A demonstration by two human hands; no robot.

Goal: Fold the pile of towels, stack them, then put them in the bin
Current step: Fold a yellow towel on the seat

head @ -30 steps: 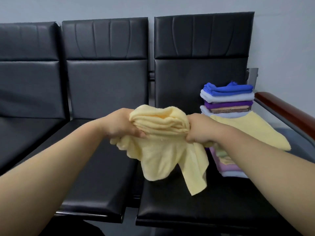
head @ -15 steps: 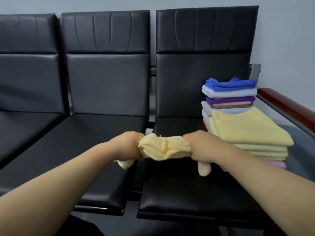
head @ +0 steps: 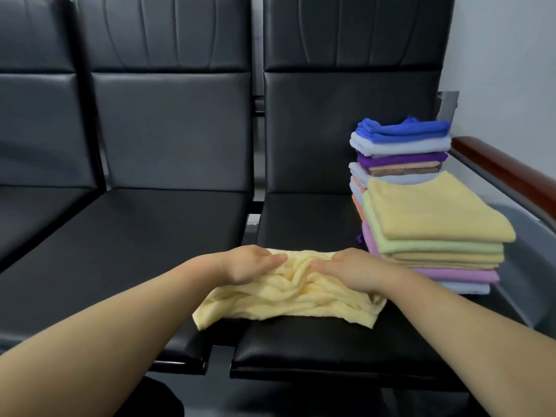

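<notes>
A crumpled pale yellow towel (head: 288, 299) lies on the front of the right black seat (head: 301, 347), overhanging the gap to the middle seat. My left hand (head: 249, 263) and my right hand (head: 352, 267) rest flat on top of it, fingers straight and pointing toward each other. To the right stands a stack of folded towels (head: 433, 236) with a yellow one on top. Behind it rises a second, taller stack (head: 400, 152) topped with a blue towel.
A row of black padded seats (head: 144, 236) with high backs runs across the view. A brown wooden armrest (head: 505, 173) bounds the right seat. A grey surface (head: 529, 245) shows beside the stacks at the far right.
The towel was held bunched in the air between both gripping hands. It has come down onto the seat, and both hands now press flat on it.
</notes>
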